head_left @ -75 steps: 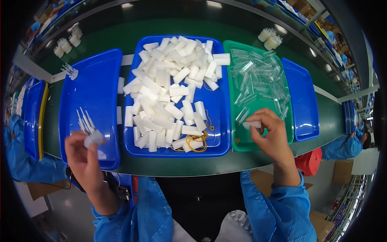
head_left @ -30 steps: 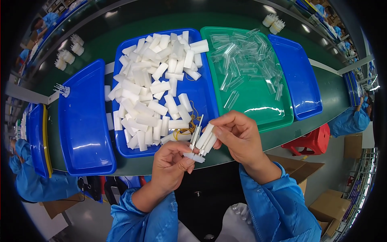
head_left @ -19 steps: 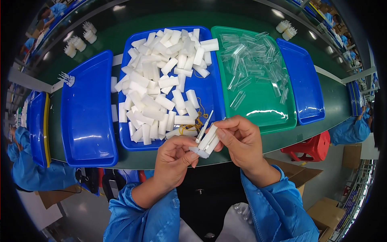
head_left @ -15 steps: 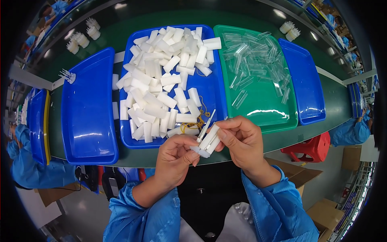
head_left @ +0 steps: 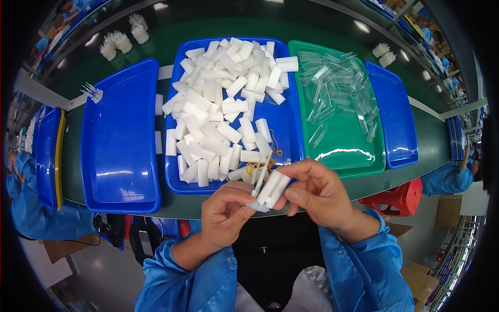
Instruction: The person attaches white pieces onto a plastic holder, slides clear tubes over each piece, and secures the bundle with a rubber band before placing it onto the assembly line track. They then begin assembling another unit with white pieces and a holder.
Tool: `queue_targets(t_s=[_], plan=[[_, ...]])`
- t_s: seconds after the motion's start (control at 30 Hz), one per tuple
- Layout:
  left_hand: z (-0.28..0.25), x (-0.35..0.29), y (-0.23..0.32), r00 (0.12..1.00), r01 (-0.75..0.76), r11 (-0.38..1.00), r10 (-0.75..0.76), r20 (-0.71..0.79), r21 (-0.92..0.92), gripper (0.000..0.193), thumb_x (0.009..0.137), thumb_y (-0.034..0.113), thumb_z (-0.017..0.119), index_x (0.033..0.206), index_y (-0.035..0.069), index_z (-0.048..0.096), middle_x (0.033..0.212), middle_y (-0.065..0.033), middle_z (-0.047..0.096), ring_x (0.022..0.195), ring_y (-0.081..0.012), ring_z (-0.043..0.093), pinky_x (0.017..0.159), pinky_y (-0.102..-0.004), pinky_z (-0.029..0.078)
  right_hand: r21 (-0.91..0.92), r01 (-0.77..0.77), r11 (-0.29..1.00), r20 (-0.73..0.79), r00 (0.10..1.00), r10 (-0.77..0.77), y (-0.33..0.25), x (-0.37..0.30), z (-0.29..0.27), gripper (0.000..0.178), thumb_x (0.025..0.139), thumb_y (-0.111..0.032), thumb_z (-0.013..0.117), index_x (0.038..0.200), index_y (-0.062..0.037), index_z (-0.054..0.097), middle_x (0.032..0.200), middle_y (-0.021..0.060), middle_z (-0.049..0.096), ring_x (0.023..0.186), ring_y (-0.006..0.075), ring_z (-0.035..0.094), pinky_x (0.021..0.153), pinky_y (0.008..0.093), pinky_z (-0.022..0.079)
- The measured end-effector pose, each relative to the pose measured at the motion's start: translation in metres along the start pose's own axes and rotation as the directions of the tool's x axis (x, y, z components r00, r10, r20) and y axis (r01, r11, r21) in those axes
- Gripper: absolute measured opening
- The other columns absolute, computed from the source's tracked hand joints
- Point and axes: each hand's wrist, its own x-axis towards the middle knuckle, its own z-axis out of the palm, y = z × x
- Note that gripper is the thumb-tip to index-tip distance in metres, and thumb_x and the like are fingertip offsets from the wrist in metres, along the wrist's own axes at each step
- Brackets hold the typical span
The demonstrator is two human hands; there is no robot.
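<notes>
My left hand (head_left: 224, 213) pinches the edge of a small white base (head_left: 258, 206) low in front of the blue tray. Thin pale rods (head_left: 263, 170) rise from this base, and white foam blocks (head_left: 274, 187) stand on it beside them. Close against the blocks, on their right, is my right hand (head_left: 323, 193). Its thumb and index finger are apart, the index tip by the top of the blocks; whether it touches them is hard to tell. Beyond my hands, a blue tray (head_left: 294, 130) holds a heap of white foam pieces (head_left: 208, 109) and some yellow elastic bands (head_left: 278, 152).
A green tray (head_left: 358, 165) with clear plastic tubes (head_left: 332, 88) stands right of the heap. Blue trays flank both sides (head_left: 119, 156) (head_left: 395, 114). A rodded base (head_left: 92, 93) sits on the left tray's corner. Finished-looking white clusters (head_left: 122, 42) stand behind. A red stool (head_left: 397, 197) is at right.
My right hand's thumb and index finger have loosened from a foam block and drawn apart. The foam blocks now sit lower on the base. The whole view has shifted slightly.
</notes>
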Motion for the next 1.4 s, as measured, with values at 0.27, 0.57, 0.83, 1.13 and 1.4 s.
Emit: queue_targets(t_s=[0.27, 0.57, 0.83, 1.13, 1.4], plan=[[-0.009, -0.003, 0.007, 0.994, 0.003, 1.0, -0.001, -0.112, 0.017, 0.021, 0.082, 0.0, 0.06, 0.098, 0.006, 0.046, 0.1, -0.0116, 0.049, 0.072, -0.0157, 0.055, 0.055, -0.0234, 0.045, -0.944, 0.142, 0.298, 0.091, 0.98, -0.18, -0.036, 0.086, -0.028, 0.023, 0.077, -0.012, 0.065, 0.096, -0.0001, 0.06, 0.082, 0.0111, 0.065, 0.06, 0.0142, 0.063, 0.054, 0.0231, 0.048], [-0.015, -0.006, 0.006, 0.989, -0.054, 0.999, 0.053, -0.141, -0.006, 0.023, 0.082, -0.009, 0.057, 0.101, 0.002, 0.049, 0.105, -0.0121, 0.047, 0.078, -0.0106, 0.053, 0.062, -0.0195, 0.045, -0.956, 0.19, -0.222, 0.208, 0.976, -0.063, -0.008, 0.121, -0.013, 0.025, 0.067, -0.01, 0.064, 0.09, -0.0028, 0.057, 0.073, 0.013, 0.063, 0.065, 0.0295, 0.062, 0.056, 0.038, 0.049], [-0.013, -0.005, 0.004, 0.983, 0.011, 0.996, 0.005, -0.184, 0.086, 0.023, 0.081, -0.001, 0.06, 0.099, 0.005, 0.046, 0.099, -0.0103, 0.045, 0.068, -0.0133, 0.049, 0.055, -0.0236, 0.041, -0.898, 0.256, -0.358, 0.322, 0.936, -0.14, -0.001, 0.111, -0.013, 0.022, 0.068, -0.007, 0.059, 0.089, -0.0029, 0.055, 0.068, 0.0114, 0.057, 0.062, 0.0279, 0.059, 0.055, 0.0377, 0.047], [-0.015, -0.006, 0.0, 0.994, -0.013, 1.0, 0.011, -0.112, -0.019, 0.025, 0.081, -0.01, 0.057, 0.102, 0.0, 0.05, 0.108, -0.013, 0.047, 0.095, -0.015, 0.052, 0.086, -0.0278, 0.044, -0.916, 0.312, -0.253, 0.375, 0.889, -0.262, 0.002, 0.103, -0.027, 0.033, 0.08, -0.011, 0.056, 0.111, -0.001, 0.051, 0.074, 0.0123, 0.058, 0.065, 0.0302, 0.059, 0.055, 0.0378, 0.047], [-0.01, -0.005, 0.001, 0.994, 0.012, 0.999, -0.008, -0.109, 0.038, 0.022, 0.082, -0.006, 0.057, 0.1, 0.002, 0.048, 0.104, -0.0124, 0.046, 0.082, -0.0149, 0.052, 0.07, -0.0252, 0.044, -0.976, 0.212, 0.042, 0.188, 0.929, -0.319, -0.001, 0.082, -0.036, 0.021, 0.084, -0.008, 0.058, 0.104, -0.0022, 0.054, 0.086, 0.0169, 0.058, 0.071, 0.034, 0.06, 0.058, 0.0394, 0.048]])
